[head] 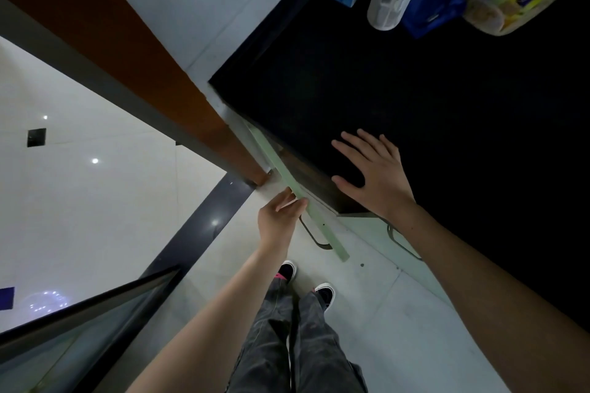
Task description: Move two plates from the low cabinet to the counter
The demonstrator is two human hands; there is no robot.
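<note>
The left hand (281, 214) pinches its grip on the top edge of the pale green cabinet door (306, 204). The right hand (372, 169) rests flat, fingers apart, on the black surface (447, 105). No plates are visible.

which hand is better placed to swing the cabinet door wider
Left. The left hand already grips the green door's top edge; the right hand lies flat on the black counter.

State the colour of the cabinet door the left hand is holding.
Pale green, seen edge-on in the head view: the cabinet door gripped by the left hand.
</note>
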